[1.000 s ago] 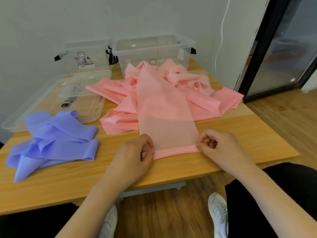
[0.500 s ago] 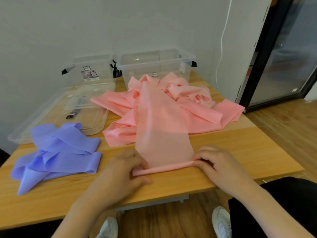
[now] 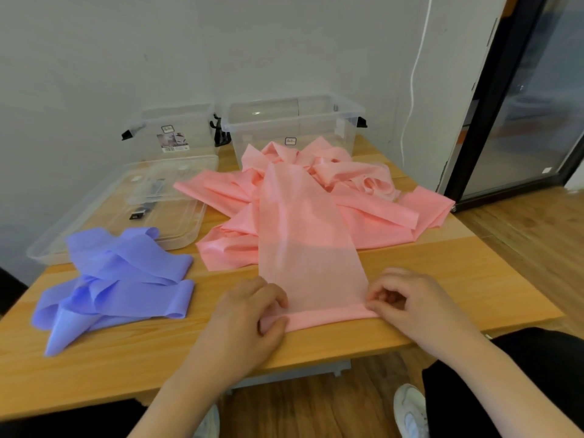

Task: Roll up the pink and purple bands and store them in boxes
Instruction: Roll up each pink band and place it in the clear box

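Both hands worked the near end of the pink band point(image 3: 311, 248): the left hand point(image 3: 249, 314) had its fingers curled over the left end of a thin roll, thumb tucked beneath, and the right hand point(image 3: 407, 303) pinched the right end with bent fingers. That roll lay across the front of the wooden worktop point(image 3: 442, 279), close to its near edge. From it a flat strip of the band ran away toward the far side and joined a loose, crumpled pink heap spread over the middle and right of the worktop.

To the left of the hands, well apart from them, the purple band point(image 3: 120, 279) lay in a slack, unrolled pile. Behind it rested a clear plastic lid point(image 3: 170, 216), turned flat, with a small dark clip showing through it. Two clear boxes stood at the far edge against the wall: the left box point(image 3: 173, 134) bore a printed label, and the right box point(image 3: 294, 121) stood just behind the pink heap, whose folds touched its front wall. Black latches showed at the boxes' sides.

A pale grey wall point(image 3: 158, 58) backed the worktop, with a white cable point(image 3: 414, 74) hanging down at the right. A dark-framed glass door point(image 3: 521, 105) stood further right. Wood-look flooring point(image 3: 521, 248) showed below, along with white shoes point(image 3: 409, 412) and dark trousers.
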Motion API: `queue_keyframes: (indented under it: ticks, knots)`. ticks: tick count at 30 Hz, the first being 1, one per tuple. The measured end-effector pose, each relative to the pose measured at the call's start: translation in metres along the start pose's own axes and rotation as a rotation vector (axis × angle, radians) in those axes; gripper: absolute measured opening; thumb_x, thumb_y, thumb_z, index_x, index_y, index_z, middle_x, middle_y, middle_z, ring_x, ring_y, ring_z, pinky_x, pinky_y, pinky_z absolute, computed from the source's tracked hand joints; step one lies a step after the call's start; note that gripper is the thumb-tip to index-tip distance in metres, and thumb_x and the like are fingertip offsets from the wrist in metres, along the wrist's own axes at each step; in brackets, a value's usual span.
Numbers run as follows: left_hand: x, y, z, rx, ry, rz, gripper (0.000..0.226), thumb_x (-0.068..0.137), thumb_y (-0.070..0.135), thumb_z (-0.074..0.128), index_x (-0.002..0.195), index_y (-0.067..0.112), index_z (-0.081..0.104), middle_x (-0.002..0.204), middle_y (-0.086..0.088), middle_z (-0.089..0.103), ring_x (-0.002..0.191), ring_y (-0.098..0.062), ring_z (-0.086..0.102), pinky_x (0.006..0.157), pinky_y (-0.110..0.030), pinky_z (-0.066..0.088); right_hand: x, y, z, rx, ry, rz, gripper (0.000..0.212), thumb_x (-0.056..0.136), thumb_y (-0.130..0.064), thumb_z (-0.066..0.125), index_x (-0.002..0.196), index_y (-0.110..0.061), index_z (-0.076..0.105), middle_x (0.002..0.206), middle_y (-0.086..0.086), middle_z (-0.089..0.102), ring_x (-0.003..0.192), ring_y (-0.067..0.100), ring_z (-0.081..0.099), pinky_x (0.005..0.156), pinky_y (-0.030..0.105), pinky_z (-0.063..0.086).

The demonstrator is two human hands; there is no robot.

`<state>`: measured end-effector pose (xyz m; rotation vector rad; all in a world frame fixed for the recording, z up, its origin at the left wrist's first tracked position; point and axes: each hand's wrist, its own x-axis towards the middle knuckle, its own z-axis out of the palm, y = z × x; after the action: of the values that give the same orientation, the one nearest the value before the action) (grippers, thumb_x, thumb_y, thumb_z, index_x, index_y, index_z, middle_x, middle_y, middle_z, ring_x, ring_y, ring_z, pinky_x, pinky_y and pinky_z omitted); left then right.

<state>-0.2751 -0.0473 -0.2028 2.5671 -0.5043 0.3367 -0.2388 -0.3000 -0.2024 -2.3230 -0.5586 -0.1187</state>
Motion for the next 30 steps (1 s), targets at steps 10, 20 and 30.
queue_keyframes:
  ticks: [10,20,30]
  knots:
    - [-0.002,-0.007,-0.007,-0.128,-0.034,-0.01,0.02,0.08,0.044,0.048,0.078,0.033,0.065,0.072,0.025,0.058,0.076,0.005,0.053,0.066,-0.008,0.039,-0.004,-0.001,0.0,-0.009,-0.039,-0.058,0.025,0.086,-0.015,0.062,0.081,-0.039,0.061,0.082,-0.021,0.06,0.088,-0.004,0.053,0.074,0.008,0.037]
    - [0.0,-0.001,0.0,0.019,0.007,-0.068,0.01,0.072,0.035,0.051,0.08,0.03,0.055,0.07,0.019,0.048,0.073,0.0,0.046,0.06,-0.012,0.034,-0.001,-0.012,0.012,-0.013,0.052,0.034,0.031,0.077,-0.011,0.067,0.069,-0.035,0.051,0.064,-0.009,0.051,0.071,0.004,0.05,0.059,0.017,0.038]
    - [-0.005,-0.009,-0.009,-0.116,-0.027,-0.024,0.022,0.08,0.045,0.05,0.081,0.031,0.067,0.074,0.025,0.059,0.077,0.004,0.054,0.067,-0.009,0.041,-0.002,-0.002,0.006,-0.001,-0.033,-0.086,0.024,0.086,-0.016,0.063,0.082,-0.04,0.059,0.086,-0.023,0.058,0.091,-0.004,0.052,0.077,0.008,0.036]
